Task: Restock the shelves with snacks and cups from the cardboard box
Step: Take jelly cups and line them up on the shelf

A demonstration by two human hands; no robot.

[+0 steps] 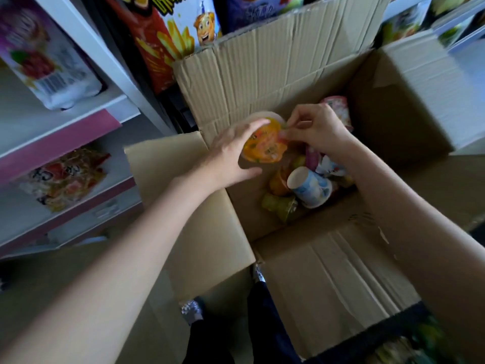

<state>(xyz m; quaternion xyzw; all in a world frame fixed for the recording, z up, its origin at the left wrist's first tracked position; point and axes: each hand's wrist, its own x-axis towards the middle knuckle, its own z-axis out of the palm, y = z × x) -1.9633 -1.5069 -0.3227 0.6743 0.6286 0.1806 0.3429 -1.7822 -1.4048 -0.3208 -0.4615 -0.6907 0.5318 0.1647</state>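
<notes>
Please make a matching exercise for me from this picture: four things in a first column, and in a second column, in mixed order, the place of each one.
Things:
1. orange jelly cup
2. blue and white paper cup
3. green jelly cup
4. red chip bag

Places:
A. standing behind the cardboard box's far flap
B. held between the left hand and the right hand
C. lying on its side in the box, just under the right forearm
D. at the bottom of the box, nearest to the person

Pairs: 1-B, 2-C, 3-D, 4-A
</notes>
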